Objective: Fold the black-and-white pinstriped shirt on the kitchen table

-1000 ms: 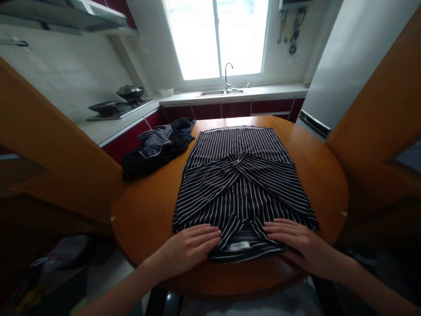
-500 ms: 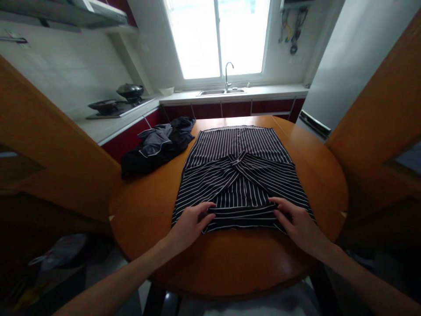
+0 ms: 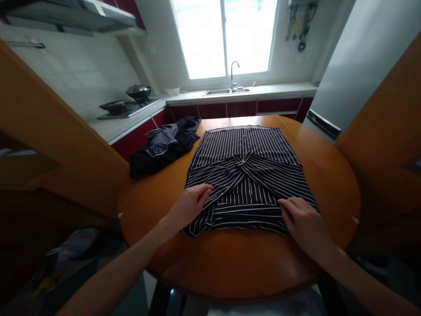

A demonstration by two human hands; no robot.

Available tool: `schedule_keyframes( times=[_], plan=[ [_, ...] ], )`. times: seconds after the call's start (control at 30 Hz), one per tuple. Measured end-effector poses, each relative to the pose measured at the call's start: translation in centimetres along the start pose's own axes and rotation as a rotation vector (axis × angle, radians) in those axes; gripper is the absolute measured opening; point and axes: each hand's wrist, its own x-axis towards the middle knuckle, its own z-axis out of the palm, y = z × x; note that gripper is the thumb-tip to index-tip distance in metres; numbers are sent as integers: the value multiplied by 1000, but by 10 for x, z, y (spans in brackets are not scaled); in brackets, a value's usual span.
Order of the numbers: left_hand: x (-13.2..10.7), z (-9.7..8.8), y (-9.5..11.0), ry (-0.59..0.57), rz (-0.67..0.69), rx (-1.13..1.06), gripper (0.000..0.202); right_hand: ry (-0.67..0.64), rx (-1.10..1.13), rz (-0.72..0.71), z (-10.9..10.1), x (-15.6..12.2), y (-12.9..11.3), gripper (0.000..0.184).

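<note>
A black shirt with white stripes [image 3: 246, 171] lies on the round wooden table [image 3: 237, 259], its sleeves crossed over the middle and its near end folded up. My left hand [image 3: 189, 204] rests on the shirt's near left corner, fingers stretched flat on the cloth. On the near right corner lies my right hand [image 3: 304, 221], its fingers also flat and pressed on the fabric. Neither hand grips anything.
A heap of dark clothes [image 3: 164, 147] lies at the table's far left edge. Behind stand a counter with a sink and tap [image 3: 232, 85], a stove with pans [image 3: 128, 103] and a bright window. Wooden panels flank both sides.
The shirt's near end with the collar has been folded up over the body. Both hands moved from the near edge up onto the fold and now lie flat at its corners.
</note>
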Motion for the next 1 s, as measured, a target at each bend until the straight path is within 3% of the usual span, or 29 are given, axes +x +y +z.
schedule_keyframes(
  times=[0.1, 0.2, 0.3, 0.47, 0.7, 0.87, 1.0],
  plan=[
    [-23, -13, 3, -114, -56, 23, 35, 76, 104, -75, -8, -7, -8, 26],
    [-50, -10, 1, -271, -63, 23, 49, 56, 267, -188, -10, -22, -22, 31],
    [-64, 4, -6, -261, -79, -48, 42, -10, 338, -254, -4, -38, -34, 38],
    [-58, 15, -17, -103, -148, -98, 35, -149, 285, -290, -1, -47, -39, 49],
    [-48, 16, -22, -177, -174, 55, 34, -309, 199, -236, -6, -45, -23, 67],
    [-49, 12, -19, -229, -183, 59, 37, -331, 182, -251, -7, -46, -16, 71],
    [-51, 0, -29, -223, -202, 18, 42, -329, 184, -258, -6, -50, -10, 73]
  ],
)
